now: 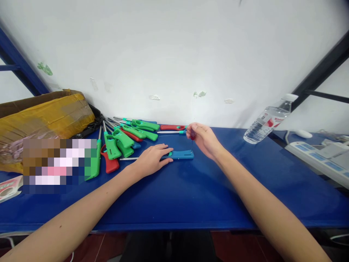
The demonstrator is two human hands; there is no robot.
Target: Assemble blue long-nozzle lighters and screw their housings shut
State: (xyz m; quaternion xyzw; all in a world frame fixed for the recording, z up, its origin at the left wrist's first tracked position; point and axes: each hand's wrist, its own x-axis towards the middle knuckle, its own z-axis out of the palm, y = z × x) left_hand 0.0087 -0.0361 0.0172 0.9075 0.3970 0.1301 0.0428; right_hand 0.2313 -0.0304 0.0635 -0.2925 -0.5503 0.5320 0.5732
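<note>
Your left hand (pixel 154 159) lay flat, unclenched, on the blue lighter (pixel 182 155); your right hand (pixel 205 141) pinched a screwdriver (pixel 192 138) upright on it.

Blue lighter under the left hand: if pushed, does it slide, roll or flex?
Probably slides, not rolls: the blue lighter lies flat on the blue table. Likely stiff and light, since its body looks like moulded plastic. The left hand pins it while the right hand holds a small tool upright on it, so it may skid if released.
</note>
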